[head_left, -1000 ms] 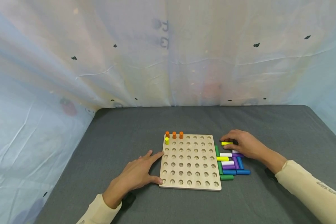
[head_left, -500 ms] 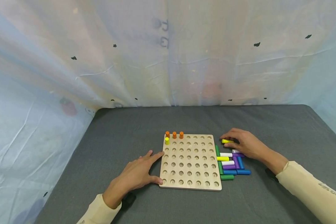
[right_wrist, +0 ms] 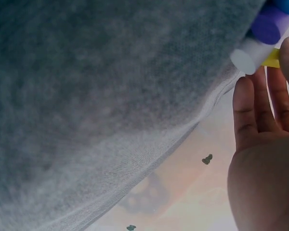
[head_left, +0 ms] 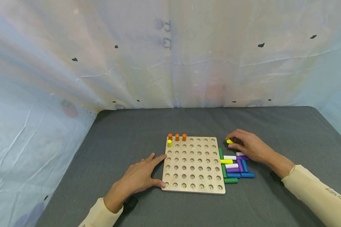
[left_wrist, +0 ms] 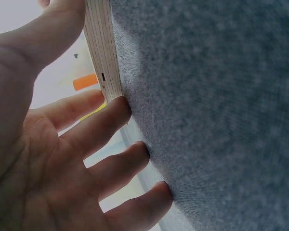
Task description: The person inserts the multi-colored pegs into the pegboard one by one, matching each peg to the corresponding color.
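A square wooden pegboard (head_left: 193,164) with rows of round holes lies flat on the grey cloth. Orange pegs (head_left: 177,137) stand in three holes of its far row, and one yellow peg (head_left: 169,143) stands upright just below the leftmost. My left hand (head_left: 139,175) rests against the board's left edge, fingers spread, thumb at the near corner; the left wrist view shows fingertips on the plywood edge (left_wrist: 106,57). Right of the board, my right hand (head_left: 250,145) pinches another yellow peg (head_left: 229,142) between thumb and fingers. Part of that peg is hidden by the hand.
Loose pegs lie against the board's right side: green (head_left: 230,180), blue (head_left: 247,175), purple (head_left: 232,170), white (head_left: 230,157) and a yellow one (head_left: 226,161). A pale patterned curtain (head_left: 193,63) hangs behind the cloth-covered table (head_left: 125,132).
My right hand has shifted slightly away from me and turned the pinched yellow peg, so that less of its length shows. The left hand and the board stay in place.
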The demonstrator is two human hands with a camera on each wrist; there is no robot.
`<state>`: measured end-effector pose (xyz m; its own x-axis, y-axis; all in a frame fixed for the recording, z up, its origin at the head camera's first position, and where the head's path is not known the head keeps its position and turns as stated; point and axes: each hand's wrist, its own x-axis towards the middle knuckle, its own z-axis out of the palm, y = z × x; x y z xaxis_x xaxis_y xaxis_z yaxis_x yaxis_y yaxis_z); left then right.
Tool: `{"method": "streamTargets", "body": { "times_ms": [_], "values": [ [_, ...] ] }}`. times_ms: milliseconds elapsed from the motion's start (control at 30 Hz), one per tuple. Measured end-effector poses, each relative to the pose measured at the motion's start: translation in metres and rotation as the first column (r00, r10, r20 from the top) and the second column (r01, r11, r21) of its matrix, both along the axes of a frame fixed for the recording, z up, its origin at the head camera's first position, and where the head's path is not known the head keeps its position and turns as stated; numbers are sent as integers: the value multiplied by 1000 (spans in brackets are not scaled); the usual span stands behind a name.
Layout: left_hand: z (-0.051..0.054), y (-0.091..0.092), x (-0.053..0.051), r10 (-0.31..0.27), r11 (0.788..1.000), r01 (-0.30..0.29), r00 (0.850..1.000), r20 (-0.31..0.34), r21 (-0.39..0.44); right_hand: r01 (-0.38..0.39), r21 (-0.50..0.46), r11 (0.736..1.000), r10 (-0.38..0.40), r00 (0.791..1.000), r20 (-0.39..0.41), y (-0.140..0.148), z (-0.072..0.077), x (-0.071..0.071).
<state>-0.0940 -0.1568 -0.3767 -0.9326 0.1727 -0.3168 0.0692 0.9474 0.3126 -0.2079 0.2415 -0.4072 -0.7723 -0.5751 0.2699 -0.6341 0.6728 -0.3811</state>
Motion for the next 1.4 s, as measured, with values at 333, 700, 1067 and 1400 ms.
{"method": "streamTargets", "body": {
  "times_ms": [333,700,1067,1400],
  "values": [
    [1,0,-1,1,1000,-1,1000,5,1,73,46,996,-75,997,34,-2,2,2],
    [3,-1,2,1,1000,-1,1000,6,21,135,52,990,-137,990,37,-4,8,7],
    [2,-1,0,-5,1000,5,1000,-6,25,132,-29,991,-131,991,18,-28,40,24],
    [1,-3,1,0,1000,0,1000,-4,32,94,-120,988,-80,991,110,-81,59,48]
  ]
}}
